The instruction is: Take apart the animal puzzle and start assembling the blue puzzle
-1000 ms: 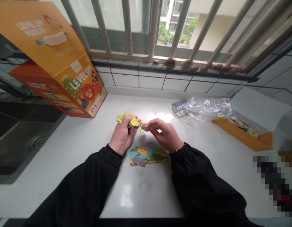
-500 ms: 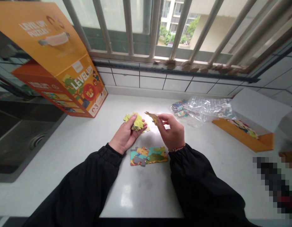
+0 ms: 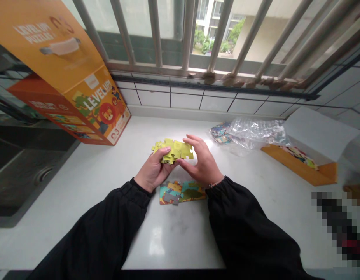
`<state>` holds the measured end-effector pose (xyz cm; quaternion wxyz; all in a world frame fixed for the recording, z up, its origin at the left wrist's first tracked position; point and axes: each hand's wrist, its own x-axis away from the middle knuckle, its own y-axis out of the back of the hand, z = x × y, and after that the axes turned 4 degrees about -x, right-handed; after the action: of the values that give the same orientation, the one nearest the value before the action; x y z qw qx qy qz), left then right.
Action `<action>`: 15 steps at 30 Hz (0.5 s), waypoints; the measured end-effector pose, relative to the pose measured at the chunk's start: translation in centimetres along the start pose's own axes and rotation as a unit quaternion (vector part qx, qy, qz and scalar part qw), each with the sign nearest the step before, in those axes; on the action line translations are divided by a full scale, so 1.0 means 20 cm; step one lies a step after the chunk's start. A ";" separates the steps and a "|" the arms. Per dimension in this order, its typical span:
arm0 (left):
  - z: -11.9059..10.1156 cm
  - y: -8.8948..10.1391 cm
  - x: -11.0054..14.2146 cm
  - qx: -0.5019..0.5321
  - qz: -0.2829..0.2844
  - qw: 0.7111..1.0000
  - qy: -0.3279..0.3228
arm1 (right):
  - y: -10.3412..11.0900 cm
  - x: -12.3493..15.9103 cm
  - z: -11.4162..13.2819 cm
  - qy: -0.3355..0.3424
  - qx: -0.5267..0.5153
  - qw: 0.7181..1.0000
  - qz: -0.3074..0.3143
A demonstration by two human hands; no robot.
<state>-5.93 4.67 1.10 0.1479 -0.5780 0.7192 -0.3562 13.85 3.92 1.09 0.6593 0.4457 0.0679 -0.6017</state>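
My left hand (image 3: 153, 168) grips a stack of yellow-backed puzzle pieces (image 3: 168, 149), thumb on top and fingers underneath. Yellow puzzle pieces (image 3: 186, 151) also stick out from the stack's right side. Around their right end curves my right hand (image 3: 203, 161), its fingertips at the far edge and its thumb at the near edge. On the counter below lies a partly joined picture puzzle (image 3: 193, 191) with a green animal on it. A loose grey-and-blue puzzle piece (image 3: 171, 197) rests over its left part.
An orange puzzle box (image 3: 105, 107) stands open at back left, beside a dark sink (image 3: 13, 171). At the back right are a clear plastic bag (image 3: 250, 132) with puzzle pieces and an open orange-and-white box (image 3: 302, 165) holding more. Window bars (image 3: 186, 39) rise behind the counter.
My right hand has brought its pieces leftward against the stack in my left hand. Their yellow backs now face up, where a brownish side showed before. The view has shifted slightly.
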 end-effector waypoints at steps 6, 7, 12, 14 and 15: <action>-0.01 -0.02 0.01 0.004 -0.015 0.999 -0.034 | -0.02 0.01 -0.07 -0.008 -0.051 0.998 0.039; -0.01 -0.02 0.00 0.006 -0.025 0.999 -0.047 | -0.02 0.01 -0.07 -0.014 -0.057 0.998 0.034; -0.02 -0.01 -0.01 0.009 -0.068 0.995 -0.077 | -0.01 0.00 -0.06 -0.042 -0.089 0.995 0.007; -0.02 -0.01 -0.01 0.007 -0.071 0.995 -0.074 | 0.00 0.00 -0.07 -0.053 -0.099 0.994 0.005; -0.03 -0.02 0.00 0.006 -0.070 0.995 -0.074 | 0.00 0.00 -0.08 -0.058 -0.106 0.993 0.003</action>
<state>-5.99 4.91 1.68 0.1787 -0.6508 0.6616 -0.3268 14.55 4.99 0.08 0.7072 0.3383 0.0917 -0.6141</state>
